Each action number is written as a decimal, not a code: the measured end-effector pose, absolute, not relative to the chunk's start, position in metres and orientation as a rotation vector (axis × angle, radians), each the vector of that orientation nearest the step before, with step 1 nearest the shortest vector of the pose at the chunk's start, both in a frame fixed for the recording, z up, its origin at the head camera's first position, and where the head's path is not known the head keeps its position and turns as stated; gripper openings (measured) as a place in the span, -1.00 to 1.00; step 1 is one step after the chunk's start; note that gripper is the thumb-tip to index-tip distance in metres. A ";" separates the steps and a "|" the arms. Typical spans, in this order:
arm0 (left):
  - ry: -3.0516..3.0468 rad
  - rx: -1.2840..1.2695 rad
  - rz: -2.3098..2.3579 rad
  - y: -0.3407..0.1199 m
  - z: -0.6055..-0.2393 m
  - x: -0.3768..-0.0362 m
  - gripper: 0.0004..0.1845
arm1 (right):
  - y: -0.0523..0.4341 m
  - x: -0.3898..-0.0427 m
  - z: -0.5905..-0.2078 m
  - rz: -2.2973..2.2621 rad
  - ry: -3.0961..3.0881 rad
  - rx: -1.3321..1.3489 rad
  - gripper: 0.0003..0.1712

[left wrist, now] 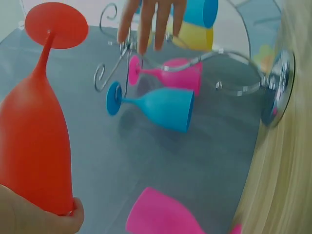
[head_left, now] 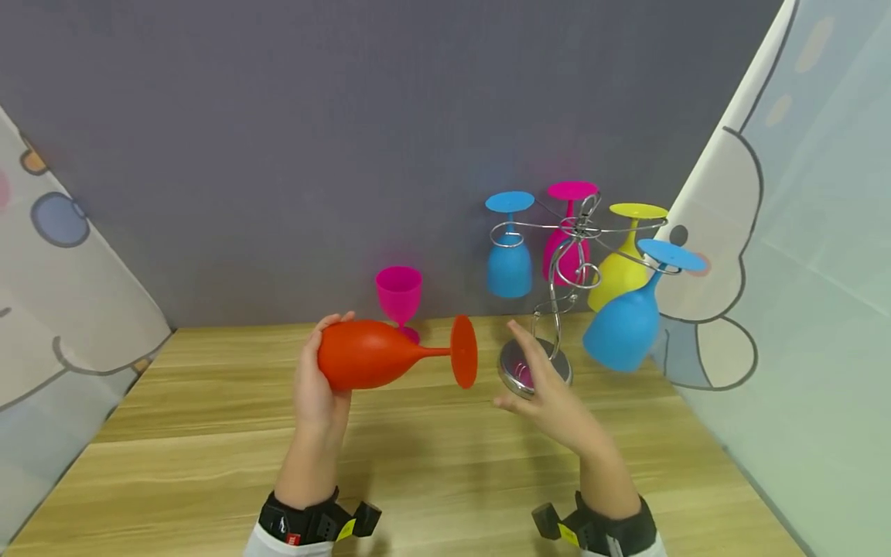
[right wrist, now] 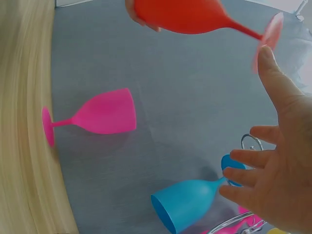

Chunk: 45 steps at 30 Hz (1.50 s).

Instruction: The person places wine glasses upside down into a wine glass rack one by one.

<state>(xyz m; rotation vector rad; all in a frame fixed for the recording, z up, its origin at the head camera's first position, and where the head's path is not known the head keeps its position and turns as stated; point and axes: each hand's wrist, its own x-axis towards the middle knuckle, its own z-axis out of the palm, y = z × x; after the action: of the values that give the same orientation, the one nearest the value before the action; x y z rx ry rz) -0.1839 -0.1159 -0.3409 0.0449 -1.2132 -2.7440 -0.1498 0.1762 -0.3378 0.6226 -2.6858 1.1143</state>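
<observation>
My left hand (head_left: 322,379) grips a red wine glass (head_left: 369,354) by its bowl, and the glass lies sideways in the air with its foot pointing right. My right hand (head_left: 553,398) holds nothing; its fingers are spread in front of the metal glass rack (head_left: 555,286). Upside down on the rack hang a blue glass (head_left: 510,267), a pink glass (head_left: 567,255), a yellow glass (head_left: 618,278) and a second blue glass (head_left: 625,329), which tilts at the near right. A pink glass (right wrist: 107,112) stands upright on the table behind the red one.
The wooden table (head_left: 209,449) meets a grey back wall (head_left: 313,155). Printed side panels (head_left: 800,309) stand at left and right. The rack's round base (head_left: 511,371) rests on the table behind my right hand, and a curled wire loop (left wrist: 100,78) sticks out from its top.
</observation>
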 end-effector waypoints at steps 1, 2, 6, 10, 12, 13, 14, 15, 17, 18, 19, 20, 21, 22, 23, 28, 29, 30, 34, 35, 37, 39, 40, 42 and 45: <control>-1.191 0.048 -2.788 -0.114 -0.341 -0.183 -0.69 | 0.176 -0.150 -0.339 1.117 -2.686 0.629 0.20; -1.160 0.052 -2.836 -0.112 -0.341 -0.183 -0.69 | 0.176 -0.151 -0.340 1.121 -2.679 0.650 0.21; -1.072 0.099 -3.000 -0.103 -0.344 -0.180 -0.70 | 0.176 -0.154 -0.344 1.146 -2.653 0.732 0.25; -1.002 0.174 -3.157 -0.094 -0.346 -0.175 -0.71 | 0.175 -0.156 -0.349 1.213 -2.573 0.840 0.25; -0.978 0.195 -3.232 -0.089 -0.346 -0.173 -0.70 | 0.173 -0.156 -0.351 1.260 -2.511 0.907 0.24; -0.967 0.190 -3.267 -0.087 -0.348 -0.172 -0.69 | 0.172 -0.156 -0.351 1.288 -2.488 0.931 0.23; -0.975 0.192 -3.288 -0.085 -0.349 -0.171 -0.67 | 0.171 -0.155 -0.351 1.314 -2.470 0.945 0.22; -0.994 0.179 -3.303 -0.082 -0.350 -0.171 -0.65 | 0.170 -0.155 -0.351 1.332 -2.457 0.955 0.22; -1.045 0.131 -3.318 -0.077 -0.353 -0.170 -0.64 | 0.167 -0.154 -0.351 1.342 -2.444 0.974 0.18; -1.086 0.112 -3.314 -0.075 -0.355 -0.170 -0.63 | 0.166 -0.153 -0.352 1.346 -2.446 0.981 0.12; -1.122 0.083 -3.309 -0.072 -0.357 -0.170 -0.62 | 0.165 -0.152 -0.352 1.351 -2.449 0.991 0.06; -1.164 0.075 -3.299 -0.069 -0.359 -0.170 -0.63 | 0.164 -0.151 -0.353 1.342 -2.452 1.004 -0.02; -1.185 0.071 -3.303 -0.067 -0.361 -0.169 -0.62 | 0.163 -0.150 -0.353 1.340 -2.449 1.028 -0.08; -1.200 0.073 -3.313 -0.064 -0.363 -0.169 -0.62 | 0.161 -0.149 -0.354 1.335 -2.442 1.059 -0.13; -1.216 0.081 -3.323 -0.062 -0.365 -0.169 -0.62 | 0.160 -0.149 -0.354 1.335 -2.433 1.094 -0.17; -1.207 0.153 -3.418 -0.053 -0.372 -0.167 -0.62 | 0.153 -0.146 -0.356 1.364 -2.411 1.149 -0.05; -1.200 0.147 -3.434 -0.052 -0.373 -0.166 -0.62 | 0.152 -0.146 -0.356 1.369 -2.420 1.142 -0.03; -1.190 0.144 -3.455 -0.052 -0.373 -0.165 -0.62 | 0.151 -0.145 -0.356 1.374 -2.432 1.126 -0.01; -1.132 0.094 -3.541 -0.052 -0.375 -0.163 -0.63 | 0.148 -0.143 -0.356 1.369 -2.475 1.072 0.01; -1.113 0.080 -3.561 -0.052 -0.375 -0.163 -0.65 | 0.148 -0.143 -0.356 1.365 -2.484 1.059 0.02; -1.074 0.061 -3.599 -0.052 -0.375 -0.163 -0.66 | 0.146 -0.143 -0.356 1.380 -2.485 1.056 0.02; -1.058 0.044 -3.621 -0.052 -0.374 -0.162 -0.68 | 0.145 -0.143 -0.356 1.391 -2.472 1.078 0.04; -1.058 0.031 -3.627 -0.051 -0.374 -0.162 -0.68 | 0.145 -0.143 -0.357 1.394 -2.466 1.089 0.05; -1.067 -0.002 -3.640 -0.049 -0.374 -0.162 -0.65 | 0.144 -0.144 -0.358 1.413 -2.448 1.114 0.07; -1.098 -0.048 -3.655 -0.046 -0.376 -0.161 -0.64 | 0.143 -0.145 -0.359 1.407 -2.423 1.134 0.12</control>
<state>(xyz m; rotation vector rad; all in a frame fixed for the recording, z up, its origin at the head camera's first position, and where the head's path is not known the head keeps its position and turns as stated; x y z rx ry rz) -0.1610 -0.0455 -0.3763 -0.0480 -1.0976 -3.6550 -0.1451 0.1433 -0.3591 1.1344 -2.4231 1.4072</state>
